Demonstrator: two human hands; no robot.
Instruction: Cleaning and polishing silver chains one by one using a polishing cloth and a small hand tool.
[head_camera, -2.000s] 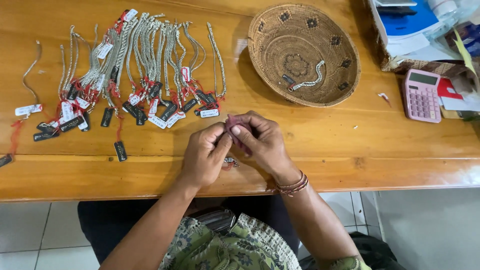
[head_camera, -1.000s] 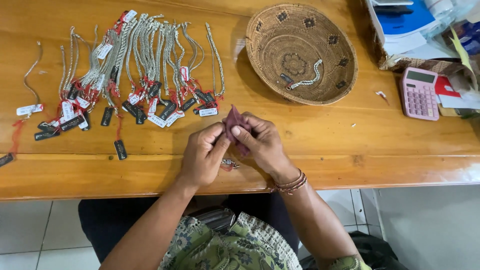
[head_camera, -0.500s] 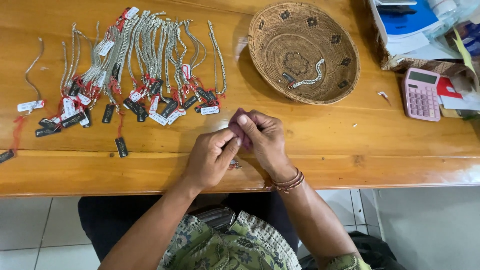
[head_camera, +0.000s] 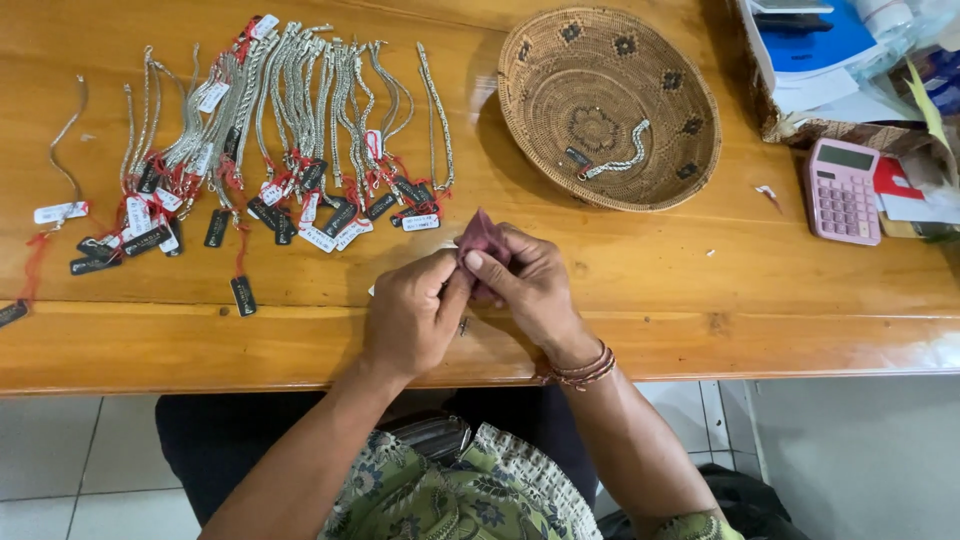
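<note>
Cloth (head_camera: 478, 240) rose again since half-second ago, tip pointing up-away; right hand (head_camera: 525, 285) pinched it, left hand (head_camera: 410, 315) gripped small silver piece (head_camera: 463, 325) beneath.

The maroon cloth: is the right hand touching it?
Touching. The head view shows the right hand pinching the maroon cloth between thumb and fingers, with no gap visible.

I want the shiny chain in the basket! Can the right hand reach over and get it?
Probably yes. The bracelet lies alone in the open woven basket, and bare table separates it from the right hand. But that hand is pinching a reddish cloth with the left hand.
</note>
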